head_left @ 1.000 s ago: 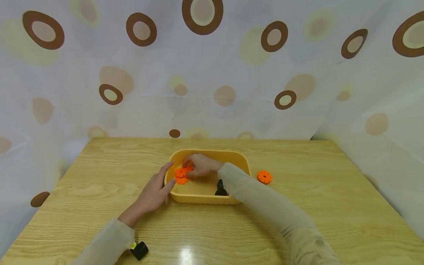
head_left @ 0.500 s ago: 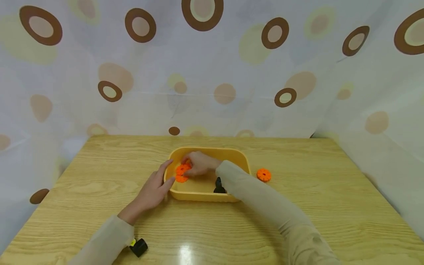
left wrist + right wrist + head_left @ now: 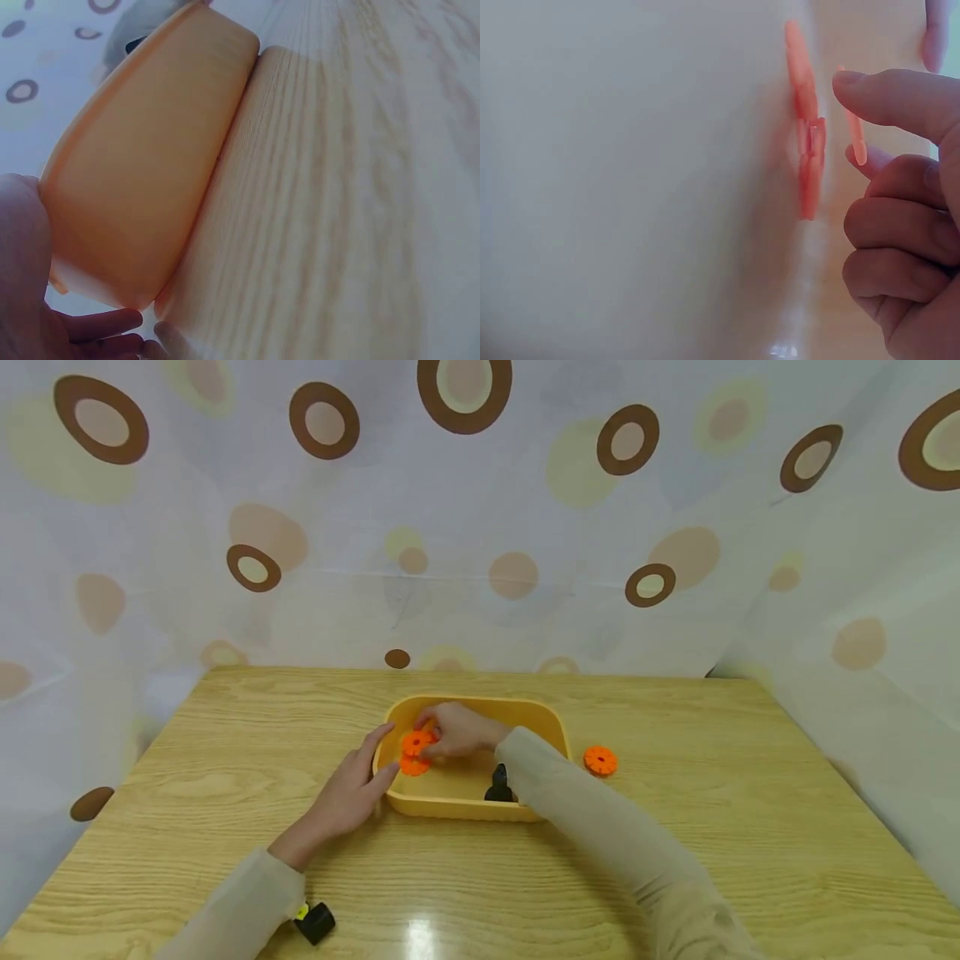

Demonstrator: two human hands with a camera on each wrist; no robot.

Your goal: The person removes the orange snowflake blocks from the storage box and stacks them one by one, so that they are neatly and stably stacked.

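Observation:
Over the left end of a yellow plastic bin (image 3: 465,810), my left hand (image 3: 348,793) holds the wall, thumb across the rim. In the left wrist view its other fingers (image 3: 105,324) lie along the outside, near the bottom corner. My right hand (image 3: 461,731) reaches inside the bin. Between thumb and index finger it pinches a thin orange disc (image 3: 857,142), seen edge-on in the right wrist view, while the remaining fingers curl inward. Beside it are more orange discs (image 3: 810,176), overlapping one another. From the head view, a notched, flower-shaped orange disc (image 3: 415,767) shows at the bin's left end.
Right of the bin, another notched orange disc (image 3: 600,761) lies on the wooden table (image 3: 465,885). A small black device (image 3: 498,785) shows by the right sleeve, and a black one (image 3: 315,924) with yellow sits by the left sleeve. Behind hangs a patterned cloth (image 3: 480,635).
My right hand stays in the bin, with the orange discs beside its fingertips shifting and turning slightly. My left hand keeps its place on the bin. The head view moves a little.

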